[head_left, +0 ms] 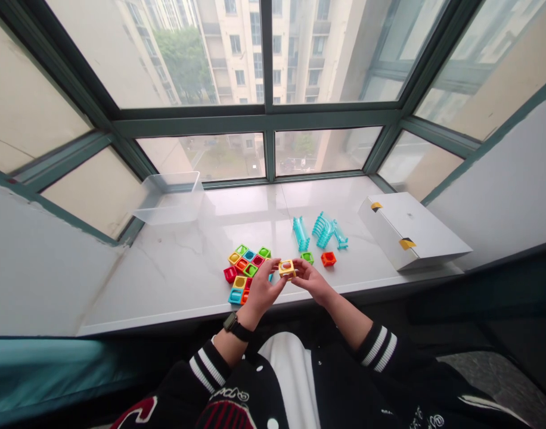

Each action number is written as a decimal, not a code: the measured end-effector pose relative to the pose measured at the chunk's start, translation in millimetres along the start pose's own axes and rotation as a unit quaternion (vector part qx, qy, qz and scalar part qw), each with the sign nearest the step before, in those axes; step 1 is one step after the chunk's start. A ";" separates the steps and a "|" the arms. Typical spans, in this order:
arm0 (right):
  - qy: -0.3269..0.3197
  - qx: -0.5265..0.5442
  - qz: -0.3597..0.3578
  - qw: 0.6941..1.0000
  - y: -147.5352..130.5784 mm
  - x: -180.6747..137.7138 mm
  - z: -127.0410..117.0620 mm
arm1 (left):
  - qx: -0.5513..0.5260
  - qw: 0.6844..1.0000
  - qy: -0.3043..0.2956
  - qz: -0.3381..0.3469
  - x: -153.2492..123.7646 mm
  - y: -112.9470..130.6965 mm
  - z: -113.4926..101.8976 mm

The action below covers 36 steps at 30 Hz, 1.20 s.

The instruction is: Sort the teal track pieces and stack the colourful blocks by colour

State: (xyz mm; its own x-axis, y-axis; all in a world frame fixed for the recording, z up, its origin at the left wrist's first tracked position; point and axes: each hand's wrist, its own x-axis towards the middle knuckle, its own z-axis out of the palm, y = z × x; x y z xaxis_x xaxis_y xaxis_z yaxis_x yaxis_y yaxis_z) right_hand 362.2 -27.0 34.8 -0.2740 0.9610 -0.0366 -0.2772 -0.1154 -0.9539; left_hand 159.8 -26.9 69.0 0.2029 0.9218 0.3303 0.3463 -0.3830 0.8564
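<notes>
Between my two hands is a yellow cube block [286, 269] with a round hollow in its face, held just above the front of the white sill. My left hand [264, 283] grips its left side, and my right hand [312, 280] pinches its right side. Left of it lies a cluster of colourful cube blocks [250, 270], partly hidden behind my left hand, with a red block [230, 274] at its left edge. A green block [307, 257] and an orange-red block [328, 258] sit beyond my right hand.
Several clear turquoise track pieces [323, 230] lie behind the loose blocks. A translucent plastic bin [170, 199] stands at the back left of the marble-look sill [166, 280]. At the right is a white box [416, 229] with yellow-black tabs. Windows enclose the sill.
</notes>
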 end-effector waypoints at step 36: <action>0.081 -0.361 -0.169 0.914 -20.4 -9.3 33.5 | -0.194 0.963 -0.023 -0.185 -6.4 -33.2 21.4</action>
State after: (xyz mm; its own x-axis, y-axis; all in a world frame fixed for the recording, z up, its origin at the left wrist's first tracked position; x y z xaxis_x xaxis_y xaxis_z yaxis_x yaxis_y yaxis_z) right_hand 339.5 -42.1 64.6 -0.1293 0.9424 0.3085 0.3741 0.3345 -0.8650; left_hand 166.6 -21.3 29.9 0.1739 0.9841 -0.0362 0.0363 0.0303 0.9989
